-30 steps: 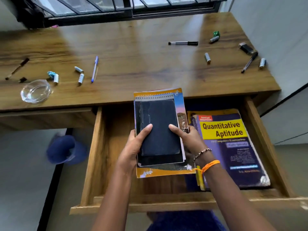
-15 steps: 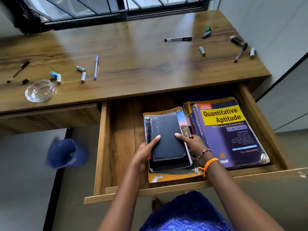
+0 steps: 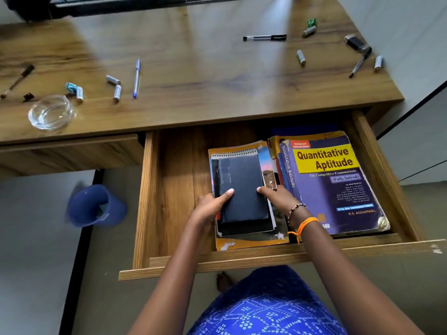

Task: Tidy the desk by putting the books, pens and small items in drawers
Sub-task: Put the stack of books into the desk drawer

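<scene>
A stack of books lies in the open wooden drawer (image 3: 242, 258): a dark blue notebook (image 3: 244, 187) on a spiral pad, on an orange book (image 3: 251, 240). My left hand (image 3: 210, 209) grips the stack's left edge, thumb on the dark cover. My right hand (image 3: 278, 201) grips its right edge, thumb on top too. Beside it lies the purple "Quantitative Aptitude" book (image 3: 331, 184). On the desk (image 3: 205, 76) lie a blue pen (image 3: 136, 78), a black pen (image 3: 264, 37), another black pen (image 3: 360, 62) and several batteries (image 3: 117, 92).
A glass bowl (image 3: 50, 112) and a brown marker (image 3: 17, 81) sit at the desk's left end. A black lighter (image 3: 354, 42) lies far right. The left drawer (image 3: 70, 153) is closed. A blue bin (image 3: 96, 206) stands on the floor. A white wall borders the right.
Both hands lowered the stack from above the drawer down onto the drawer floor, next to the purple book. The camera view shifted closer and down.
</scene>
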